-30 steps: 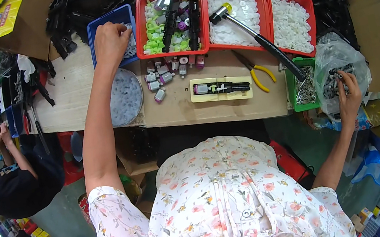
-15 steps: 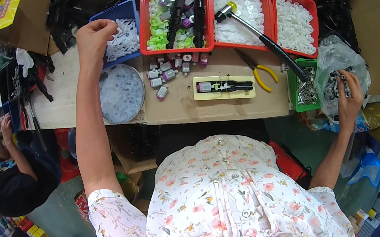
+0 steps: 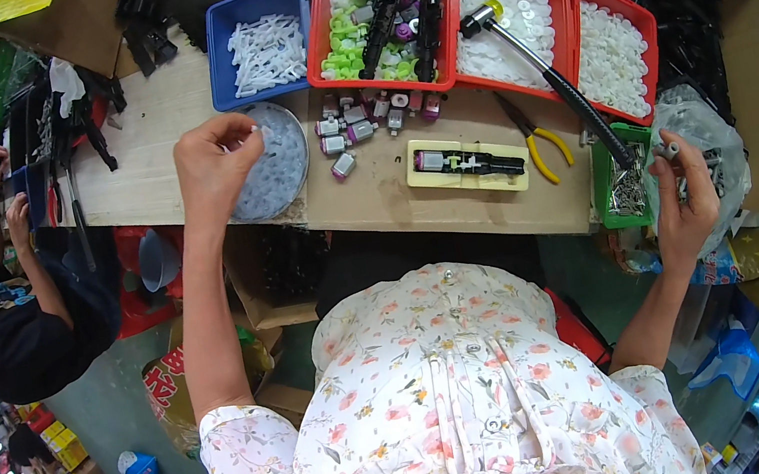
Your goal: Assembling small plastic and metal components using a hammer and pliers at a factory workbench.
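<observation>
White piece (image 3: 255,130): sitting at our left fingertips, in front of the round dish (image 3: 305,155).
Left hand (image 3: 216,164): we are pinching thumb and forefinger nearly together on that piece.
Grey part (image 3: 667,151): we are holding it up near the green bin (image 3: 601,173) and plastic bag (image 3: 735,169).
Right hand (image 3: 686,208): we are gripping the grey part at our fingertips, fingers half curled.
Cream tray (image 3: 451,181): lying between our hands, carrying a black assembly (image 3: 485,163).
Pliers (image 3: 537,154): resting just right of the tray.
</observation>
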{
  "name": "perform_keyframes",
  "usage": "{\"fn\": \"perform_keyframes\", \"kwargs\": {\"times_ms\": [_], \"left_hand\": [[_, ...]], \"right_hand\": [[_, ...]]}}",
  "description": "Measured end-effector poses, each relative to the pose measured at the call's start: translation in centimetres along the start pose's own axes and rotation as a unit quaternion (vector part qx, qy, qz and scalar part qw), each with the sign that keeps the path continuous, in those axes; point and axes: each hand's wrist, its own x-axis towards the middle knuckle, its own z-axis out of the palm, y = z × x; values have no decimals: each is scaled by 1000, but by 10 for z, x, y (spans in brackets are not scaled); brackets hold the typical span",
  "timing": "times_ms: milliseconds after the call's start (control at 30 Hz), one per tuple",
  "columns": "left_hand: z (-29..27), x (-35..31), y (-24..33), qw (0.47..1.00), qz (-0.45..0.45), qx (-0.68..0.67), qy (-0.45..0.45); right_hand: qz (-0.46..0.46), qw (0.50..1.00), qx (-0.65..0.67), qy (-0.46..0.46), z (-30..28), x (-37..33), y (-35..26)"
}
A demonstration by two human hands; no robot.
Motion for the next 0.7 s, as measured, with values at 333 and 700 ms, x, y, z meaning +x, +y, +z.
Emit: {"fn": "perform_keyframes", "kwargs": {"times_ms": [333,700], "left_hand": [[3,-9,-3,999,33,26,16],[11,-23,5,994,11,-102,34]], "right_hand": [[-80,996,33,-24,24,5,-37],[-149,982,87,-75,51,9,-74]]}}
